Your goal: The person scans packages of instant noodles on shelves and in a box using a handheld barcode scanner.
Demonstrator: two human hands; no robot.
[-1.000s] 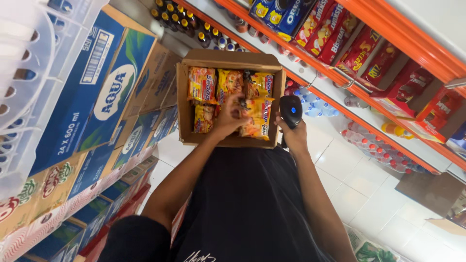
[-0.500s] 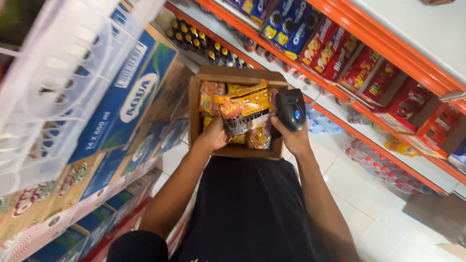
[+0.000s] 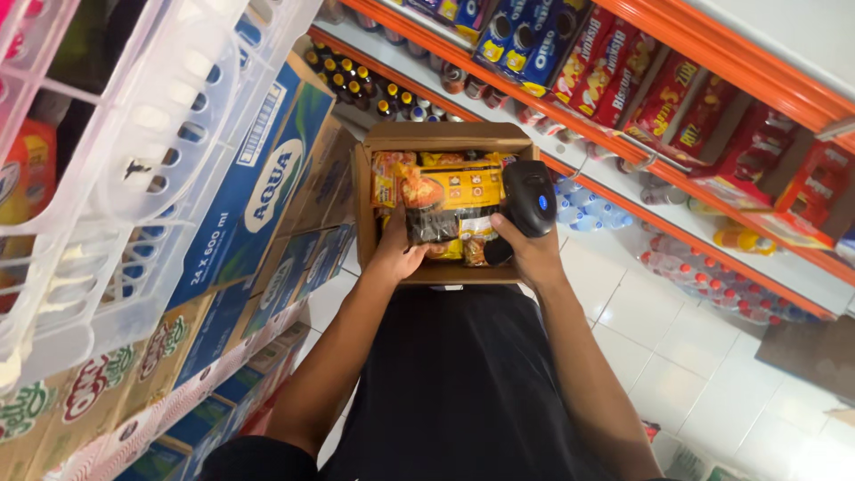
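Shop aisle, one open carton (image 3: 374,196), two hands: left hand (image 3: 398,252) with one packet (image 3: 450,200), right hand (image 3: 525,249) with one scanner (image 3: 532,198).

We note an open brown cardboard box (image 3: 436,141) at centre, filled with yellow and orange snack packets (image 3: 388,178). One yellow-and-dark packet (image 3: 452,203) lies lifted across the top. To the left stand stacked blue-and-white bottled-water cartons (image 3: 258,191), with tan cartons bearing red and green labels (image 3: 85,392) below them. On the orange shelving at upper right we record blue biscuit packs (image 3: 525,40), then red biscuit packs (image 3: 606,67) and red boxes (image 3: 757,151) further right.
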